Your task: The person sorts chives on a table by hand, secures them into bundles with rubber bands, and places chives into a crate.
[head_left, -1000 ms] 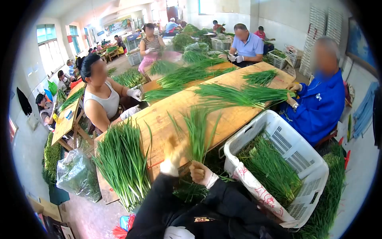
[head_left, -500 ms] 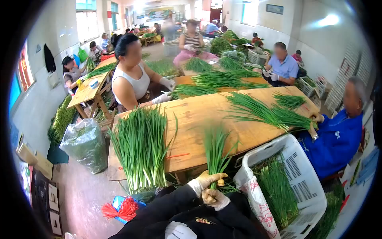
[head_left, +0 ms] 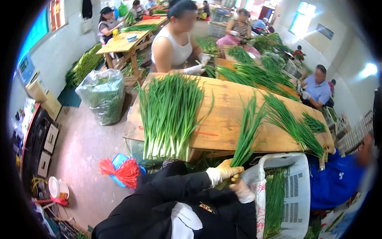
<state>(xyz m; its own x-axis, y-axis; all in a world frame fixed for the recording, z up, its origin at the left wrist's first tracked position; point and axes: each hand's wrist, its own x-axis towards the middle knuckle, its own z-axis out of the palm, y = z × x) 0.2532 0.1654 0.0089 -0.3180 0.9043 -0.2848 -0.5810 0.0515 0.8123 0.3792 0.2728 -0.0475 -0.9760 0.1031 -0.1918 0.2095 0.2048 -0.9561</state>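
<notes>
A bunch of garlic chives (head_left: 248, 137) stands upright in front of me, its tips leaning right over the table edge. Wrapped round its lower stems is my left hand (head_left: 227, 169), in a yellowish glove. My right hand (head_left: 240, 188), also gloved, is closed at the bottom end of the same bunch; its fingers are partly hidden. On the wooden table (head_left: 223, 115) to the left lies a thick pile of garlic chives (head_left: 171, 115), white stem ends toward me. A red tie strip (head_left: 206, 133) lies beside that pile.
A white crate (head_left: 294, 191) with more greens stands at my right. A blue container with red ties (head_left: 121, 171) sits on the floor at left, near a clear bag of greens (head_left: 103, 95). Co-workers sit round the tables, one in a blue jacket (head_left: 334, 179) at right.
My view has turned, so the scene sits differently in the frame. The bunch now leans right; both hands still hold it near its stem end.
</notes>
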